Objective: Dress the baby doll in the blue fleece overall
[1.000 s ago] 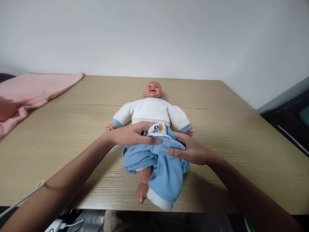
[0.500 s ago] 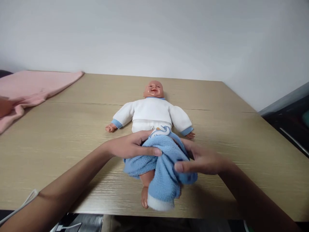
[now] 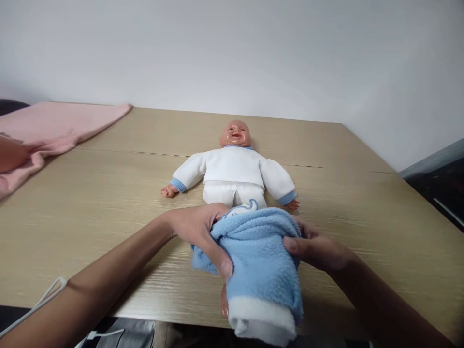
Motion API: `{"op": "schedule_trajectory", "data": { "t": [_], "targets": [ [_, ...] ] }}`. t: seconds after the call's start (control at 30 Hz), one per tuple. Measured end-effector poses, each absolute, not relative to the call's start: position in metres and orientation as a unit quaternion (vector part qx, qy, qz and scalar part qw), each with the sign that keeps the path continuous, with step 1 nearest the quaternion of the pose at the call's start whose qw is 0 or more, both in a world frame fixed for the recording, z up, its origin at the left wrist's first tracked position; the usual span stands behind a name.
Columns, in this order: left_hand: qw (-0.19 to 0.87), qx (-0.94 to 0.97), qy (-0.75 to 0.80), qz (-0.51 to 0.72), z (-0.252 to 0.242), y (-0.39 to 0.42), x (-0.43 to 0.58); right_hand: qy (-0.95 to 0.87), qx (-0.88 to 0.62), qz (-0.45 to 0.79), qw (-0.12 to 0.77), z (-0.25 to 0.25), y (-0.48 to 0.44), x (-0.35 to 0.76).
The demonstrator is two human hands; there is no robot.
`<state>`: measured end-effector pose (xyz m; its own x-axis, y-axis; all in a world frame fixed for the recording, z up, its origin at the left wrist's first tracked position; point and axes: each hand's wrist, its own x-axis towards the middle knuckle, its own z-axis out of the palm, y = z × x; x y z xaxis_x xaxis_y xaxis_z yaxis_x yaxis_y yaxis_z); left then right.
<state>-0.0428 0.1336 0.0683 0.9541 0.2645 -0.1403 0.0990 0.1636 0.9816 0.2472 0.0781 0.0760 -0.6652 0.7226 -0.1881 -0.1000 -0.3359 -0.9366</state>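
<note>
- Nearer to the front edge of the bench [image 3: 362,217] than half a second ago: both hands and the blue trousers [image 3: 264,261], whose white cuff [image 3: 263,314] now reaches past the line of that edge; more of the white garment [image 3: 219,193] at the doll's hips shows.
- Head view: the doll [image 3: 235,133] lies face up on the bench, head toward the far edge, legs toward the front edge, arms spread in a white top [image 3: 234,164] with blue cuffs.
- The trousers are bunched around the doll's legs; one foot [image 3: 224,304] shows beside the white cuff.
- Left hand [image 3: 199,229]: curved around the bunched waist, thumb pressed on the front, fingers mostly hidden behind the cloth.
- Right hand [image 3: 319,246]: partly closed on the opposite side of the trousers, thumb in front, fingers largely hidden.
- A pink cloth [image 3: 72,121] covers the far left corner of the bench.
- A white cable [image 3: 49,297] loops beside the left forearm, near the front left corner.
</note>
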Motion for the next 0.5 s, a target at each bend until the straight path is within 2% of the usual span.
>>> {"op": "schedule_trajectory", "data": {
  "t": [0.23, 0.37, 0.5],
  "targets": [
    [0.722, 0.673, 0.128, 0.097, 0.063, 0.135, -0.047, -0.579, -0.217, 0.778, 0.114, 0.091, 0.068, 0.241],
    [0.732, 0.653, 0.156, 0.112, 0.068, 0.132, -0.046, -0.541, -0.202, 0.796, 0.180, 0.081, 0.068, 0.242],
    [0.737, 0.644, 0.184, 0.092, 0.073, 0.131, -0.044, -0.508, -0.250, 0.782, 0.262, 0.072, 0.071, 0.240]
  ]
}}
